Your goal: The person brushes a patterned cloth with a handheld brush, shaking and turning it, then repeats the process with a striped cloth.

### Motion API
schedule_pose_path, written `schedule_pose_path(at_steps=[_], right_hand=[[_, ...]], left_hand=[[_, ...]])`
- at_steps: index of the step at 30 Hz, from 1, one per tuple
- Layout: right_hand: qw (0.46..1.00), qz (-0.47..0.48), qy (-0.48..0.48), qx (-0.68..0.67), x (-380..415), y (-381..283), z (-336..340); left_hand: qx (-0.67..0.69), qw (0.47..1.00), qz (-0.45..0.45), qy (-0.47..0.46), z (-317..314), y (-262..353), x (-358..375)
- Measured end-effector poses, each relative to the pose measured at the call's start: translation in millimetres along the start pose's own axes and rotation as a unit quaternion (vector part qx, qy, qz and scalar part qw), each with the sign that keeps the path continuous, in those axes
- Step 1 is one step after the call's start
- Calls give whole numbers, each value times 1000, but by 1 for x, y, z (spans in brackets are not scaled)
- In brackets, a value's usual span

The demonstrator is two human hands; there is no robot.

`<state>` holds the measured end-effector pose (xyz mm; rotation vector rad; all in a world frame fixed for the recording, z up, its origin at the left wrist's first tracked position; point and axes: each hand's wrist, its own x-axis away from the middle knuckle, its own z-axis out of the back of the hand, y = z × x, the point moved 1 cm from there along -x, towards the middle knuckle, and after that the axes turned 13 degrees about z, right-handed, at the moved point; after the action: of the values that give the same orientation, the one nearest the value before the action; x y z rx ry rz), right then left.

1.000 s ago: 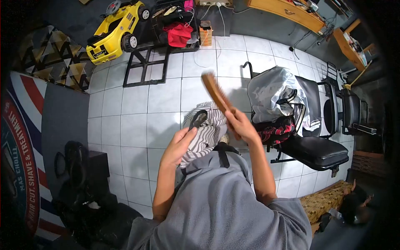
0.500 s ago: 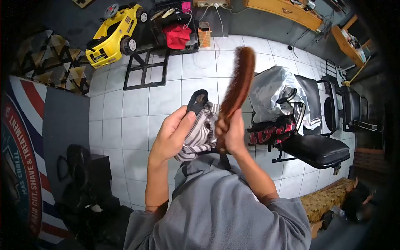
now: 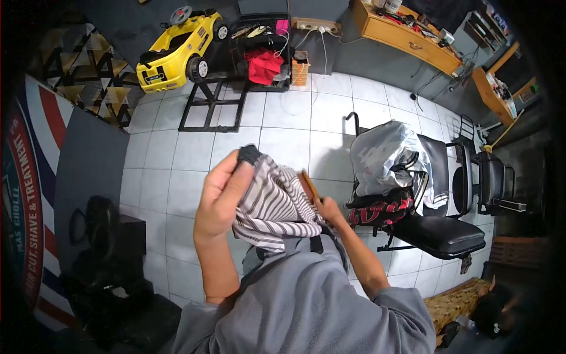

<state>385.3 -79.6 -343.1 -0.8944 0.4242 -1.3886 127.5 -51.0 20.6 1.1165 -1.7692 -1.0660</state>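
Striped cloth: white-grey, creased, draped from the dark band you pinch.
Brush: brown, tilted, in your grip beside the cloth.

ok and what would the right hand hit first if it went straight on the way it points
Likely the striped cloth, beside the brush the right hand holds, though depth there is hard to judge.

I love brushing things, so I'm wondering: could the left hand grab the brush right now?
Probably not straight away: the left hand holds the striped cloth by its dark edge, that cloth spreads between it and the brush, and the right hand has the brush.
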Motion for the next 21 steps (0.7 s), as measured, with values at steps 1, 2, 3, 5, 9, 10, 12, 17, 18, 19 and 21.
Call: schedule_pose_path(at_steps=[1,2,3,5,9,10,12,17,18,19,21], right_hand=[[991,-18,38,-126,-6,-36,23],[965,-36,73,-250,-9,-82,48],[926,12,119,-357,-8,-127,68],[846,72,133,-511,14,-212,101],[882,203,4,-426,35,-234,92],[905,298,21,-303,34,-227,78],[914,236,-36,-329,23,-192,40],[932,236,-220,167,23,-4,-37],[939,209,-210,176,25,15,-43],[945,182,-199,183,28,23,-42],[960,14,-193,202,23,36,-44]], left_hand=[[-31,999,24,-1,3,-5,-1],[-32,999,18,3,-10,-3,-1],[-31,999,21,18,-14,-5,-3],[-37,999,25,26,-13,-10,-7],[-48,999,3,4,-14,-13,-14],[-47,999,-6,3,-15,-10,-13],[-60,997,-44,11,-11,-1,-9],[-41,992,-110,37,10,14,2],[-38,993,-105,43,11,17,5],[-29,993,-104,48,11,16,4],[-14,993,-100,55,11,13,4]])
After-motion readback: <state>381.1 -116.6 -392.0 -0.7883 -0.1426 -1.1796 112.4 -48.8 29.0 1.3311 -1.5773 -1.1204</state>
